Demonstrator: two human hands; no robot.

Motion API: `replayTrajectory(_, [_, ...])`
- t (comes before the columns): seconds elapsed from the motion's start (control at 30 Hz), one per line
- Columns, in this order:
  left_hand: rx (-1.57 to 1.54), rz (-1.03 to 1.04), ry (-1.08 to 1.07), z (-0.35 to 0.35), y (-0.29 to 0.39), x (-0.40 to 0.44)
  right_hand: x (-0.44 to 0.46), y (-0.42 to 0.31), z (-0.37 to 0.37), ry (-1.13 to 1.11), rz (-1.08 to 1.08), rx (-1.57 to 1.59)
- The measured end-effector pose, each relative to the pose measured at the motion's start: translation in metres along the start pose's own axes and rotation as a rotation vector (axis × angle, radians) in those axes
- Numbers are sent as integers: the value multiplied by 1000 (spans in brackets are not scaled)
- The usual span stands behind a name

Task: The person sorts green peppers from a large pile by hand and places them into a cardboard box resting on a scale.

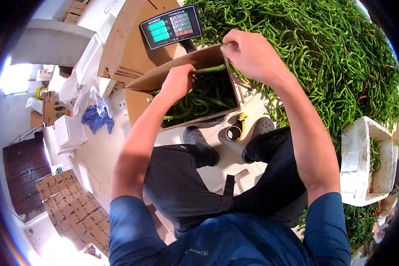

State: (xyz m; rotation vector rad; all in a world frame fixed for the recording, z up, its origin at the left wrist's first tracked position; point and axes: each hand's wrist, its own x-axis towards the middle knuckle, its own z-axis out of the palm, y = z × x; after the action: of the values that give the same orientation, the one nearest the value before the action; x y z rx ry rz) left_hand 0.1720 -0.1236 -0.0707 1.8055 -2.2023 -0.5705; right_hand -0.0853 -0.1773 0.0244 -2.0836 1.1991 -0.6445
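A cardboard box (139, 106) stands in front of me, partly filled with long green chili peppers (204, 99). My left hand (178, 82) is over the box's opening with its fingers curled closed on a green chili pepper (212, 69), which sticks out to the right. My right hand (255, 55) is at the box's upper right corner, its thumb and fingers pinched on the cardboard edge. Just behind the box stands a digital scale display (170, 27) with lit blue-green readouts.
A big heap of green chili peppers (310, 53) spreads over the floor at the right. Near it sits a white foam box (357, 164) with a few peppers inside. A yellow tape dispenser (237, 128) lies between my shoes. Stacked cartons (75, 208) and a blue plastic bag (97, 119) are at left.
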Motion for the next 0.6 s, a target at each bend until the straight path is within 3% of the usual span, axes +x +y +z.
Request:
replayTrajectory(0.03, [26,35,126,-6,6,-3,-1,1,-3,47,8,13])
replayTrajectory(0.13, [-466,-341,63,-33,48,-12,-1,11,-7,101,-28,141])
replayTrajectory(0.2, [-581,-274,124,-39,69,-17,-5,5,-14,18,-51,285])
replayTrajectory(0.27, [-607,-185,137,-46,96,-18,-12,-11,-26,-236,-68,375])
replayTrajectory(0.33, [-526,-59,161,-49,112,-16,-22,-21,-16,-217,-65,595])
replayTrajectory(0.37, [-512,10,193,-49,120,-13,-27,-23,-11,-143,-30,739])
replayTrajectory(0.43, [-557,134,322,-51,128,-9,-33,-18,-22,-21,84,730])
replayTrajectory(0.53, [-572,-192,148,-84,111,-14,-51,-11,-73,344,231,786])
replayTrajectory(0.57, [-206,-206,8,-94,91,-17,-59,1,-101,502,264,583])
replayTrajectory(0.6, [124,-181,-66,-89,60,-18,-70,34,-131,553,260,650])
